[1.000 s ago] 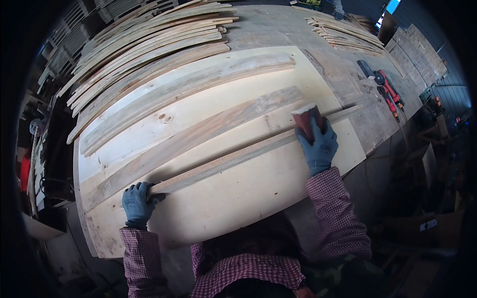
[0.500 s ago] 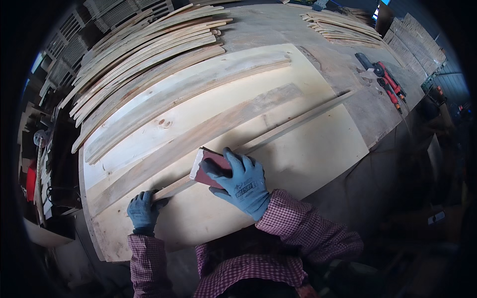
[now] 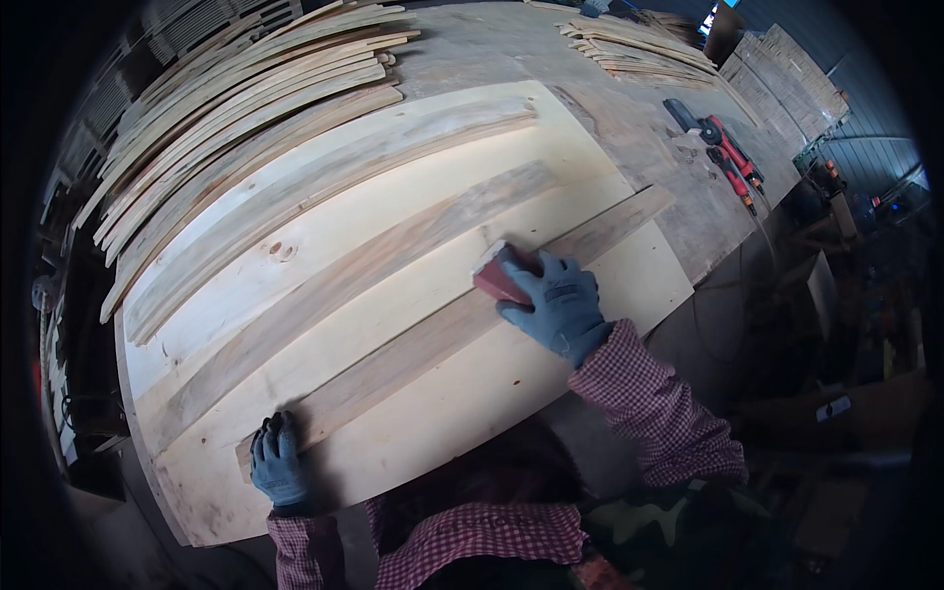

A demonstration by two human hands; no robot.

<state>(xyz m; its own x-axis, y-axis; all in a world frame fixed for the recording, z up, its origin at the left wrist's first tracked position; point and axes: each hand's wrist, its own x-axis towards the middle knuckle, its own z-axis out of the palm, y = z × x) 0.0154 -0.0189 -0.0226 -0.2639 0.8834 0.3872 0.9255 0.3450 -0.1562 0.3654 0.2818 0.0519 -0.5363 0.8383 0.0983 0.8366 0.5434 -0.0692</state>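
Note:
My right hand (image 3: 560,313), in a blue-grey work glove, grips a dark red sanding block (image 3: 500,275). The block rests on the far edge of a long wooden board (image 3: 393,366), right of its middle. That board lies flat and slantwise across a pale wood panel (image 3: 452,418), its broad greyish-brown face up. At the board's near left end my gloved left hand (image 3: 277,464) is closed over it, fingertips on its far edge. What lies beneath my left palm is hidden.
Farther off lie another brown board (image 3: 364,280) and a longer pale board (image 3: 334,187). Stacked wooden slats (image 3: 256,108) fill the far left, and a second slat pile (image 3: 639,49) is at the back. Red power tools (image 3: 730,157) sit at the table's right.
The board has turned from its narrow edge onto its broad face. My right hand and the sanding block have moved right along it; my left hand stays at the left end. The whole view has shifted.

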